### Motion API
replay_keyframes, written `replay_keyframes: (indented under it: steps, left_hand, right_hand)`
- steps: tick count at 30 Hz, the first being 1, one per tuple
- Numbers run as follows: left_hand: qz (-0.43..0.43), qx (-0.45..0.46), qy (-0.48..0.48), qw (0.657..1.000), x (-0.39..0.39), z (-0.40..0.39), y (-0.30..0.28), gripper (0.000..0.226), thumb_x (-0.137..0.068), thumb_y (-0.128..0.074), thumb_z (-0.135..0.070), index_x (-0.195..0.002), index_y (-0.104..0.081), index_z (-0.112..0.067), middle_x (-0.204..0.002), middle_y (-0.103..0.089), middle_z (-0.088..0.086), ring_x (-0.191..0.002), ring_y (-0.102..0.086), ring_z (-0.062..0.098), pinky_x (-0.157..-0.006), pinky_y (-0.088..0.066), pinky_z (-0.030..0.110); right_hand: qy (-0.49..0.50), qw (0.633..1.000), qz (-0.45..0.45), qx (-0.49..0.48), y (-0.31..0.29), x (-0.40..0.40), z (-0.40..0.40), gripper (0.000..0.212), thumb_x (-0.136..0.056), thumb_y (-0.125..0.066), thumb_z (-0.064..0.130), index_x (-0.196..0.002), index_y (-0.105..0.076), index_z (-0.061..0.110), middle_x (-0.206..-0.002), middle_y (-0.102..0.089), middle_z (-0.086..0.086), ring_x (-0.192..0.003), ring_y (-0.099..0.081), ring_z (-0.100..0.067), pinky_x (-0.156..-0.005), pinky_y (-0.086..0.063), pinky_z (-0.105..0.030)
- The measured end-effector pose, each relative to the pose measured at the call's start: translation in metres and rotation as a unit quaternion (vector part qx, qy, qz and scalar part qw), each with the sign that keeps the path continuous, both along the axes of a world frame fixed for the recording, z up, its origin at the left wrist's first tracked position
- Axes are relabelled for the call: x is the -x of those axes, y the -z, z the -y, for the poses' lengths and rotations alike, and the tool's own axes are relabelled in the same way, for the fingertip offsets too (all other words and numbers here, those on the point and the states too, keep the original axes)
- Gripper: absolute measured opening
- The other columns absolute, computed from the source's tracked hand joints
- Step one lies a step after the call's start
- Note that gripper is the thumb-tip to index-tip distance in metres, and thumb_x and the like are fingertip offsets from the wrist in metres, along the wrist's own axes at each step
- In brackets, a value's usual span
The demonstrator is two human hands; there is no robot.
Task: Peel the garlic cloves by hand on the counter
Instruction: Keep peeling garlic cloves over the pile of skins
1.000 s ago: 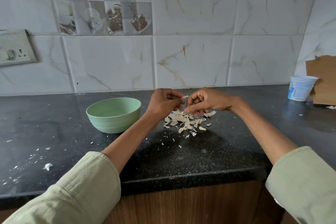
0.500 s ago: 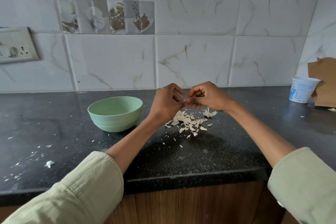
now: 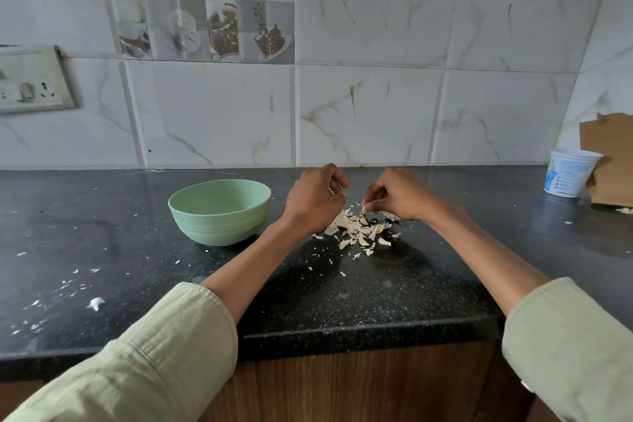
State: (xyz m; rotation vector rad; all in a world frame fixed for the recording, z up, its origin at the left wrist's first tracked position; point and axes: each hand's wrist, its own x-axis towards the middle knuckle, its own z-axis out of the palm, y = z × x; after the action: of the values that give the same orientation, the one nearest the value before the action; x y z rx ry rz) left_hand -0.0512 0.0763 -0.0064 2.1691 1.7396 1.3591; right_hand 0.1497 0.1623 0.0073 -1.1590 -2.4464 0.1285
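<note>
Though white tub point(image 3: 568, 172) has blue print, txt is unreadable.

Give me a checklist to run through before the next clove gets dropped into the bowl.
1. Bowl upright and within reach, left of the hands: ok.
2. Bowl has room; its visible inside looks bare: ok.
3. Left hand has a clove in its grip: cannot tell, the curled fingers hide it.
4. Right hand free of peel: not ok, its fingertips pinch a pale scrap over the peel pile.
5. Path from the left hand to the bowl is free: ok.
6. Cup out of the way, far right by the wall: ok.
</note>
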Motion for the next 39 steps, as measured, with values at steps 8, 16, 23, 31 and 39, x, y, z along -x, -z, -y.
replay_keyframes:
  steps: [8, 16, 23, 31, 39]
  left_hand:
    - [-0.013, -0.003, -0.005, 1.000, -0.001, 0.000, -0.001, 0.018, -0.089, -0.066, -0.016, -0.101, -0.069, -0.028, -0.089, -0.069, -0.016, -0.085, -0.068, 0.011, -0.081, -0.061, 0.043]
    - [-0.016, 0.004, -0.025, 1.000, -0.001, 0.003, -0.003, 0.023, -0.088, -0.064, -0.014, -0.103, -0.068, -0.030, -0.092, -0.071, -0.015, -0.086, -0.068, 0.014, -0.079, -0.060, 0.044]
    - [-0.019, 0.007, -0.024, 1.000, -0.002, 0.002, -0.002, 0.020, -0.089, -0.064, -0.016, -0.102, -0.068, -0.031, -0.091, -0.069, -0.017, -0.085, -0.067, 0.012, -0.078, -0.060, 0.042]
    - [0.087, -0.006, 0.024, 0.996, 0.000, 0.000, -0.005, 0.012, -0.091, -0.077, -0.013, -0.101, -0.071, -0.017, -0.082, -0.075, -0.006, -0.074, -0.073, 0.014, -0.072, -0.061, 0.038]
    - [0.222, -0.041, 0.092, 0.970, 0.002, 0.011, -0.014, 0.010, -0.095, -0.080, -0.018, -0.101, -0.074, -0.011, -0.082, -0.080, -0.001, -0.068, -0.075, 0.019, -0.058, -0.055, 0.023]
  right_hand:
    - [-0.016, 0.997, 0.047, -0.058, 0.002, 0.003, 0.002, 0.011, -0.082, -0.090, 0.032, -0.084, -0.080, 0.027, -0.074, -0.071, 0.018, -0.074, -0.067, 0.005, -0.079, -0.058, -0.029]
    - [0.000, 0.959, -0.049, -0.278, -0.017, 0.015, 0.025, 0.012, -0.092, -0.077, 0.005, -0.085, -0.070, 0.012, -0.088, -0.065, 0.002, -0.088, -0.055, -0.018, -0.078, -0.048, -0.033]
    - [0.010, 0.986, 0.122, -0.112, 0.010, 0.010, 0.003, 0.031, -0.090, -0.081, 0.011, -0.077, -0.061, 0.032, -0.078, -0.068, 0.011, -0.077, -0.069, 0.001, -0.082, -0.063, -0.033]
    - [-0.086, 0.954, -0.282, 0.050, -0.018, 0.016, 0.022, 0.023, -0.083, -0.088, 0.020, -0.101, -0.080, 0.008, -0.085, -0.079, -0.006, -0.076, -0.073, -0.010, -0.072, -0.061, -0.022]
    - [-0.141, 0.910, -0.368, 0.128, -0.022, 0.014, 0.029, 0.021, -0.088, -0.083, 0.007, -0.106, -0.074, 0.000, -0.093, -0.080, -0.016, -0.083, -0.077, -0.021, -0.078, -0.064, -0.029]
